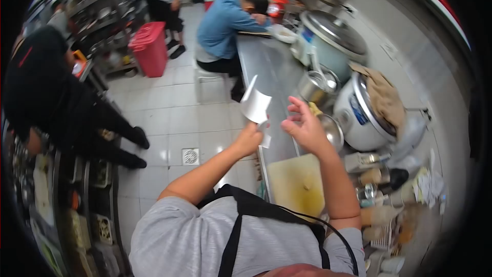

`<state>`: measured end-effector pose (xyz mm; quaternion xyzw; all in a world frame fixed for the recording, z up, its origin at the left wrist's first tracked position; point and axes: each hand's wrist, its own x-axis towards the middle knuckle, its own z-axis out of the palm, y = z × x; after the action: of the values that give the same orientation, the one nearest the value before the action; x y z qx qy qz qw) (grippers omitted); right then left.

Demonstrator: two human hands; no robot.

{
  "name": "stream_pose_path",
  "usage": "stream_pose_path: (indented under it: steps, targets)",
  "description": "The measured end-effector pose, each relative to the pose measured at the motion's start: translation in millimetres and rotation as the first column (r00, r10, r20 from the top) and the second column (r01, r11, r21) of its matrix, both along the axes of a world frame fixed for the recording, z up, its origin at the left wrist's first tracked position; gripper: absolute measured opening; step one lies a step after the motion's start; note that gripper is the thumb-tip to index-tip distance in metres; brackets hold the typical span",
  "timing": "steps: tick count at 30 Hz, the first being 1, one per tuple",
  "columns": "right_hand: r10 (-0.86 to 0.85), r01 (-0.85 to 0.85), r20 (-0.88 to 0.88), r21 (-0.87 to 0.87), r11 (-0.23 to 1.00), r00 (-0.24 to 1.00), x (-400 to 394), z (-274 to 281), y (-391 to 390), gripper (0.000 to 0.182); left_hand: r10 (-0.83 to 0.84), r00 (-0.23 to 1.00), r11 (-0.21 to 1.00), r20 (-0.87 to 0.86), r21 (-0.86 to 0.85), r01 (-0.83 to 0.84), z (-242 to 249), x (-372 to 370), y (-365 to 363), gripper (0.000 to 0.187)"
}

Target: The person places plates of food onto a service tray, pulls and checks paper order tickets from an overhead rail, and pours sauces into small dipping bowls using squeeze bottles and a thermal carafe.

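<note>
My left hand (pixel 249 137) is closed on white paper slips (pixel 257 104), which curl upward over the left edge of the steel counter (pixel 279 79). To its right, my right hand (pixel 306 129) is raised above the counter with fingers apart and slightly bent, holding nothing. A small gap separates it from the paper. Below my right forearm lies a pale cutting board (pixel 287 174) with yellowish liquid and a small lump on it. A metal bowl (pixel 332 132) stands just right of my right hand, partly hidden by it.
Large lidded cookers (pixel 353 115) and a metal pot (pixel 315 88) line the counter's right side. A person in blue (pixel 218 25) leans on its far end. Another in black (pixel 41 82) stands at left, near shelving. A red bin (pixel 148 48) stands on the tiled floor (pixel 169 102).
</note>
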<state>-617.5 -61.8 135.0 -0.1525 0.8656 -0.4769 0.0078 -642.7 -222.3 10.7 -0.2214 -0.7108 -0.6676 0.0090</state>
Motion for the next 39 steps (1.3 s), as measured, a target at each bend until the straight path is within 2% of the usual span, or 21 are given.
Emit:
stream_pose_path:
  steps: [1,2,3,5,7,8,11,12,15,16,19,22,25,29,30,33,34,35,37,38,39]
  targets:
    - [0.018,-0.017,0.031,-0.019,1.000,0.999,-9,-10,-28,0.076,0.061,0.988,0.993,-0.140,-0.096,-0.075,5,1,-7,0.053]
    - [0.031,-0.029,0.056,-0.036,0.999,0.998,-17,-21,-53,0.085,0.046,0.987,0.997,-0.152,-0.046,-0.053,10,-1,-13,0.046]
    - [0.119,-0.119,-0.011,-0.119,0.986,0.993,-34,-44,-75,0.097,0.027,0.985,1.000,-0.169,0.003,-0.027,14,-5,-23,0.039]
    - [0.180,-0.187,-0.075,-0.091,0.978,0.981,-50,-50,-122,0.098,0.146,0.955,0.975,-0.257,-0.124,-0.182,9,-13,-54,0.031]
    - [0.135,-0.138,-0.139,-0.012,0.990,0.981,-70,-67,-171,0.099,0.274,0.897,0.893,-0.346,-0.255,-0.372,-6,-32,-92,0.028]
    - [0.151,-0.152,-0.111,-0.005,0.988,0.982,-78,-68,-196,0.093,0.355,0.810,0.826,-0.467,-0.249,-0.506,-12,-41,-114,0.026]
    - [0.255,-0.260,-0.122,-0.026,0.965,0.959,-122,-93,-274,0.083,0.447,0.777,0.593,-0.443,-0.504,-0.628,-11,-61,-192,0.029]
    - [0.288,-0.279,-0.166,0.075,0.957,0.943,-131,-94,-303,0.079,0.457,0.787,0.561,-0.414,-0.552,-0.617,-19,-69,-219,0.032]
    - [0.470,-0.444,-0.006,0.314,0.839,0.883,-149,-74,-384,0.077,0.529,0.728,0.259,-0.436,-0.734,-0.628,10,-79,-288,0.044]
    - [0.444,-0.405,-0.128,0.249,0.880,0.887,-154,-84,-408,0.074,0.563,0.714,0.239,-0.416,-0.746,-0.622,12,-85,-308,0.044]
    - [0.493,-0.438,-0.073,0.359,0.824,0.867,-185,-84,-470,0.058,0.641,0.684,0.188,-0.349,-0.792,-0.581,15,-104,-363,0.044]
    - [0.553,-0.494,-0.111,0.331,0.804,0.826,-214,-89,-520,0.039,0.704,0.657,0.160,-0.271,-0.840,-0.518,13,-123,-409,0.045]
    - [0.633,-0.559,-0.159,0.344,0.754,0.757,-257,-97,-565,0.025,0.794,0.506,0.079,-0.338,-0.768,-0.636,2,-148,-449,0.057]
    - [0.637,-0.616,-0.126,0.170,0.769,0.761,-322,-101,-621,0.024,0.806,0.457,0.004,-0.376,-0.769,-0.640,3,-195,-500,0.069]
    - [0.631,-0.606,-0.119,0.194,0.772,0.766,-339,-100,-634,0.023,0.813,0.434,-0.009,-0.387,-0.754,-0.657,5,-213,-510,0.071]
    - [0.643,-0.679,-0.229,-0.159,0.716,0.731,-405,-104,-678,0.023,0.830,0.384,-0.001,-0.405,-0.689,-0.724,15,-273,-547,0.077]
    - [0.653,-0.697,-0.243,-0.218,0.683,0.717,-435,-106,-695,0.023,0.834,0.367,0.004,-0.413,-0.660,-0.751,22,-295,-561,0.079]
    - [0.632,-0.706,-0.318,-0.254,0.661,0.706,-464,-104,-709,0.023,0.858,0.373,0.134,-0.354,-0.546,-0.827,25,-318,-579,0.080]
    - [0.662,-0.721,-0.292,-0.362,0.591,0.690,-515,-89,-736,0.024,0.877,0.411,0.351,-0.251,-0.250,-0.902,23,-358,-619,0.080]
    - [0.641,-0.717,-0.331,-0.411,0.563,0.693,-533,-79,-750,0.024,0.918,0.319,0.303,-0.235,-0.100,-0.948,18,-382,-638,0.068]
    - [0.618,-0.712,-0.364,-0.457,0.533,0.697,-548,-66,-761,0.024,0.916,0.398,0.399,-0.048,0.019,-0.917,31,-395,-653,0.062]
